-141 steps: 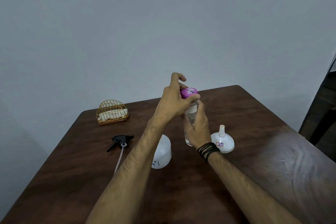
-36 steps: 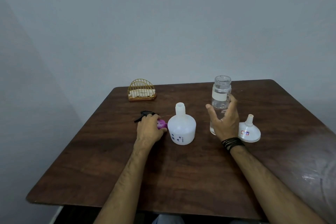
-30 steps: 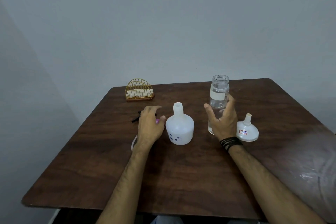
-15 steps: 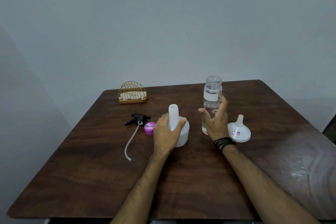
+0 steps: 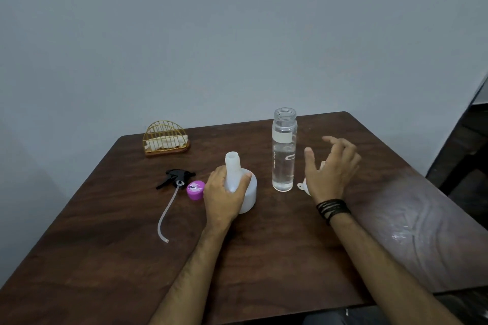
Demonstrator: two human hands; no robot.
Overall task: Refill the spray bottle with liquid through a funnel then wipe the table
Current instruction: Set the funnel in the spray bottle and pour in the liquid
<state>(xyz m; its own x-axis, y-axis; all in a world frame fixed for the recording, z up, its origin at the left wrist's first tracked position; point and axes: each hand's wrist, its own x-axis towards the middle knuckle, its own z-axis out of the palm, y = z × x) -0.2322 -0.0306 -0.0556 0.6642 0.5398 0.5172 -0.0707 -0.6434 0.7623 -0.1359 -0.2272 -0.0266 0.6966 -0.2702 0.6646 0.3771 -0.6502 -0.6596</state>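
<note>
The white spray bottle [image 5: 247, 194] stands mid-table with its neck uncapped, and my left hand [image 5: 223, 196] grips it around the shoulder. To its right a tall clear bottle [image 5: 283, 150] stands upright without a cap, partly filled with clear liquid. My right hand [image 5: 330, 169] hovers open just right of that bottle, fingers spread, and hides most of the white funnel [image 5: 303, 188]; only the funnel's rim and tab show. The black trigger head with its long tube [image 5: 174, 187] lies left of the spray bottle. A pink cap [image 5: 195, 190] lies beside it.
A gold wire holder with a folded cloth [image 5: 165, 140] sits at the back left of the dark wooden table [image 5: 264, 253]. A shiny wet-looking patch [image 5: 412, 229] marks the table's right side. The table's right edge borders a dark gap.
My right hand let go of the clear bottle and moved right over the funnel. My left hand, which put the pink cap down earlier, keeps its grip on the spray bottle.
</note>
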